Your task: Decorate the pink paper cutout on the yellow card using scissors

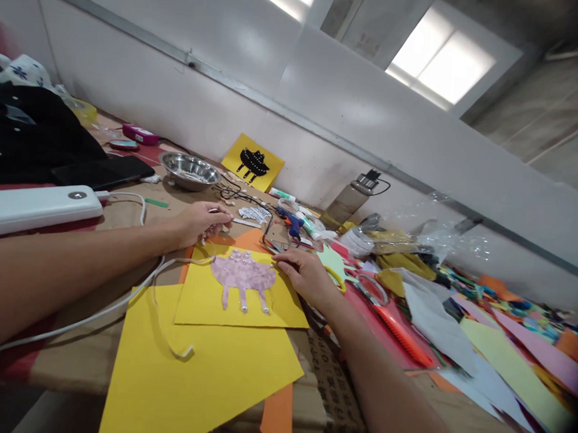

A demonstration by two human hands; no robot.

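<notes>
A yellow card (192, 302) lies in front of me with a purple paper cut-out (244, 275) on it. The cut-out has a rounded body, three legs and pearl beads along its top and on its feet. Over the card's upper left, my left hand (204, 222) is closed, with small pearly beads showing under its fingers. My right hand (305, 272) rests on the card's right side, fingers stretched out, tips by the cut-out's right end. Propped against the wall, another yellow card (233, 154) bears a similar black cut-out (253, 163) with pearl beads.
A steel bowl (189, 171) stands behind my left hand. A blue glue gun (295, 226) and a bottle (348, 197) are further back. Orange-handled scissors (402, 332) and paper scraps (504, 357) lie right. A white cable (119, 304) crosses left, by a white power strip (37, 210).
</notes>
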